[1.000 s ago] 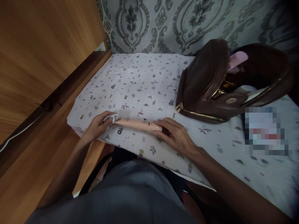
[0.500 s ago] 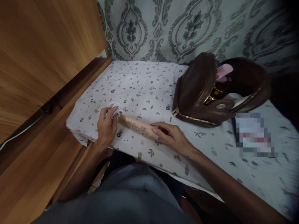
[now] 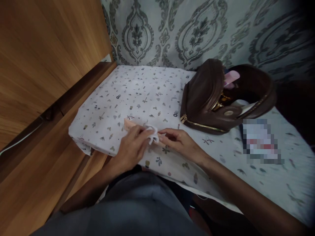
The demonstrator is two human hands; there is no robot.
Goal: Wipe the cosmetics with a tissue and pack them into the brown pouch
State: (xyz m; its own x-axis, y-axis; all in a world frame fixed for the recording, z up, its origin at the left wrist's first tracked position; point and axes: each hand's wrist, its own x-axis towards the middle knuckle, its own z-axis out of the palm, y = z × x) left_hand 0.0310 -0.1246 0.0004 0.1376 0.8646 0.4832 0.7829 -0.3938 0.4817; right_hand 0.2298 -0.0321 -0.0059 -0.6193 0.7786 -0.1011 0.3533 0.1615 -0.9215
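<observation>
A slim peach-coloured tube (image 3: 129,123) with small print lies across the front of the mattress, largely covered by my hands. My left hand (image 3: 134,144) is closed round a crumpled white wipe (image 3: 153,133), pressed over the tube near its right end. With thumb and forefinger, my right hand (image 3: 180,142) pinches that right end, close beside the wipe. Only the tube's left tip shows beyond my left hand.
A brown leather bag (image 3: 200,95) stands open to the right, with a pink item (image 3: 231,77) in it. Beside it lies a blurred-out flat object (image 3: 261,139). A wooden panel (image 3: 49,42) borders the patterned mattress (image 3: 105,98) on the left; patterned wall (image 3: 162,19) behind.
My left hand has slid with the wipe along the tube from its left end to near my right hand. The right hand keeps its pinch. The view has shifted slightly.
</observation>
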